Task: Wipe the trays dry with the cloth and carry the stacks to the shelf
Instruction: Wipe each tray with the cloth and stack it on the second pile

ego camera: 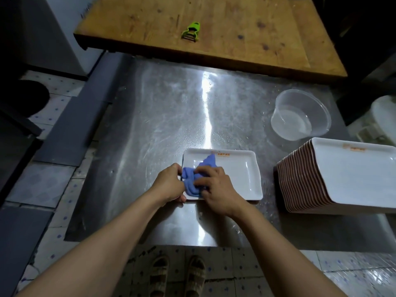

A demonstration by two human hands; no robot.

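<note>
One white rectangular tray (237,174) lies flat on the steel table (162,116), near its front edge. One blue cloth (194,179) is bunched on the left part of this tray, and one corner of it points up toward the far rim. The right hand (216,189) grasps the cloth with curled fingers and presses it on the tray. The left hand (169,185) holds the left rim of the tray, with the thumb at the near corner; its fingertips also touch the cloth.

To the right there is one tall stack of trays (308,179), white on top and brown at the sides; there are too many to count exactly. Behind the stack stands one clear plastic bowl (300,114). Further back, one green peeler (191,31) lies on one wooden board (235,28). Under the table edge two sandals (177,275) are visible on the tiled floor.
</note>
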